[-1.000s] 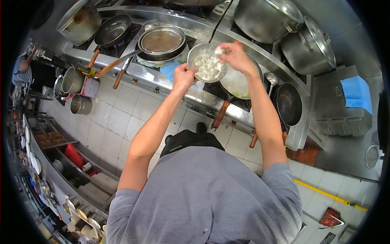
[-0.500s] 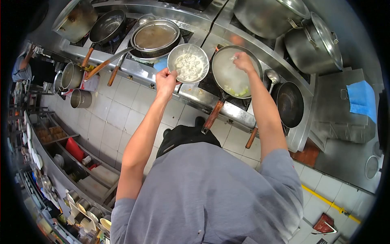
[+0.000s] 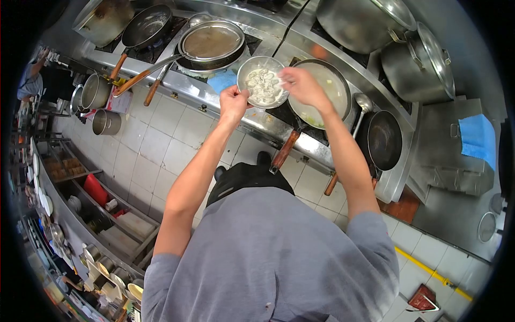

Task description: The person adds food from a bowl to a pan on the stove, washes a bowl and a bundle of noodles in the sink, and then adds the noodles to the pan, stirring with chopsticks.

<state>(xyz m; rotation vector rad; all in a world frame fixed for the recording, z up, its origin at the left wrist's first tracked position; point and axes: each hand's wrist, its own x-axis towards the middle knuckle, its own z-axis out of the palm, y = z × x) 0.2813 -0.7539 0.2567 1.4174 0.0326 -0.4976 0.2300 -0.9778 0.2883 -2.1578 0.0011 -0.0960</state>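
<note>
My left hand (image 3: 234,103) is closed on the lower left rim of a metal bowl (image 3: 242,68). Pale, batter-coated pieces (image 3: 264,86) lie in this bowl, too coated to identify. Over the bowl's right rim is my right hand (image 3: 303,86), its fingertips smeared by motion, so whether they hold anything cannot be made out. Just right of the bowl, partly behind my right hand and forearm, a frying pan (image 3: 335,88) with a wooden handle (image 3: 284,152) sits on the stove. Cloudy liquid, a few pale pieces and some green bits show in it.
A strainer (image 3: 212,40) with brownish contents rests over a pan at the left, beside a blue cloth (image 3: 222,81). A ladle (image 3: 363,103) and a dark wok (image 3: 384,140) are at the right. Large lidded pots (image 3: 416,70) stand behind. A dark frying pan (image 3: 146,27) sits back left.
My right hand has moved left from over the frying pan to the bowl's rim. The bowl, still in my left hand, appears slightly further right. More pale pieces show in the pan.
</note>
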